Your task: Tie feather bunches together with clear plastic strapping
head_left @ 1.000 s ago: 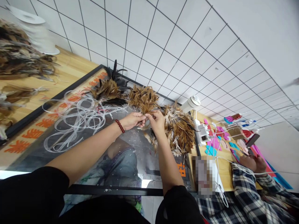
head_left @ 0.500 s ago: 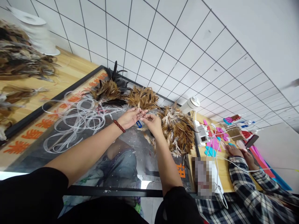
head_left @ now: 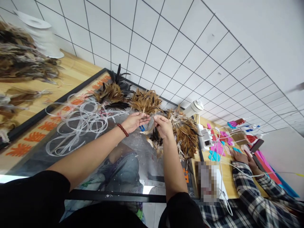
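Reaching toward far edge of tabletop: left grip and right grip, just apart. Left grip's fingers loosely extended, thumb near forefinger; cannot tell whether they meet on anything. Right grip closed, thumb to forefinger; anything thin pinched there too small to tell. Brown feather bundle near far edge, just beyond left grip; darker bundle at far left corner; larger bundle by right edge. Clear ribbon looped near left edge.
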Demonstrator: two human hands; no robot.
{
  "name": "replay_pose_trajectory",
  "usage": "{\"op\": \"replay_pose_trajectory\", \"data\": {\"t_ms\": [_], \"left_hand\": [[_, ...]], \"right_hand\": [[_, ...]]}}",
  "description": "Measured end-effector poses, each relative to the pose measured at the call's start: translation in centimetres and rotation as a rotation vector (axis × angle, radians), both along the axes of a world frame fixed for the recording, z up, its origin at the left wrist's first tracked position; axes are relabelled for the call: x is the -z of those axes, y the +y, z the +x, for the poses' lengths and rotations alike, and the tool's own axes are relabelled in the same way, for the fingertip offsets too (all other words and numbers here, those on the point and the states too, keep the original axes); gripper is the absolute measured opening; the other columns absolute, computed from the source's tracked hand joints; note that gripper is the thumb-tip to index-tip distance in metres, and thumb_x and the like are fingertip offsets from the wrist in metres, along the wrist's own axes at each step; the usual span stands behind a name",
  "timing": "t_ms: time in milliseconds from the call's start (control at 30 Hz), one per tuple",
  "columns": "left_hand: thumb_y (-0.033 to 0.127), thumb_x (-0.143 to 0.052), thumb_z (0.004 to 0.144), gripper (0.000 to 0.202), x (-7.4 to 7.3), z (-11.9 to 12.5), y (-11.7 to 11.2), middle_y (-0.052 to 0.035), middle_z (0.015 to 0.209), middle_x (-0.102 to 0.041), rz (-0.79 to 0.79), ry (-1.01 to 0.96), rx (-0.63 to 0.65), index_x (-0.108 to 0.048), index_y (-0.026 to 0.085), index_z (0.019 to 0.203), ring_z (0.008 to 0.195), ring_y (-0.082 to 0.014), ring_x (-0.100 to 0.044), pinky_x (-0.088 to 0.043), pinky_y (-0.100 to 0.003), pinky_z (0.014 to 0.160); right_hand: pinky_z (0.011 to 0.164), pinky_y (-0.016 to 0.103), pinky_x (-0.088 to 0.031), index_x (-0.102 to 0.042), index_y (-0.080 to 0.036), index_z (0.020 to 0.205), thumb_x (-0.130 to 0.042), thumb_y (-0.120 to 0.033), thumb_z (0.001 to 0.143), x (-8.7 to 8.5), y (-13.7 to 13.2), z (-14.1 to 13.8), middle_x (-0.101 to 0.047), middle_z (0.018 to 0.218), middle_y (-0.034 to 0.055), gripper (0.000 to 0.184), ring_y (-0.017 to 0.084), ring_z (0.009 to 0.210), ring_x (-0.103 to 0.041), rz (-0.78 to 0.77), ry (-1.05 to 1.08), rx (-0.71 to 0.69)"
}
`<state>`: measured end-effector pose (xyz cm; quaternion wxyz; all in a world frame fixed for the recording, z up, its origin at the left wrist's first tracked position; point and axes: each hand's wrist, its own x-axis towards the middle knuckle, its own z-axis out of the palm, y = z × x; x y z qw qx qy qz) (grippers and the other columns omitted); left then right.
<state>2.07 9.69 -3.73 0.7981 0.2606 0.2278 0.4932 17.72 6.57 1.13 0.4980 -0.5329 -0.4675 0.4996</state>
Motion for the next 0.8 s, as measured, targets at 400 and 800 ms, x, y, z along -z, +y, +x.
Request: {"op": "replay_pose_trajectory", "data": {"t_ms": [400, 800], "left_hand": [[0.02, -0.067, 0.079, 0.013, -0.2, 0.2, -0.4, -0.0068, 0.065, -0.066, 0.007, 0.198, 0.101, -0.065, 0.008, 0.074, 0.061, -0.0147, -0.067, -0.054, -0.025, 0.061], [0.027, -0.076, 0.069, 0.024, 0.0, 0.2, -0.6, -0.0016, 0.057, -0.057, 0.088, 0.197, 0.183, -0.059, 0.009, 0.066, 0.054, -0.0114, -0.06, -0.05, -0.021, 0.052]], "right_hand": [[0.056, 0.024, -0.041, -0.069, -0.018, 0.075, -0.074, -0.042, 0.056, 3.2, 0.6, -2.3, -0.068, 0.075, 0.0021, 0.031, 0.013, 0.067, -0.056, 0.03, 0.083, 0.141], [0.052, 0.021, -0.037, -0.062, -0.019, 0.077, -0.079, -0.04, 0.056, 2.5, 0.3, -1.4, -0.059, 0.063, -0.0038, 0.034, 0.008, 0.055, -0.051, 0.001, 0.13, -0.119]]}}
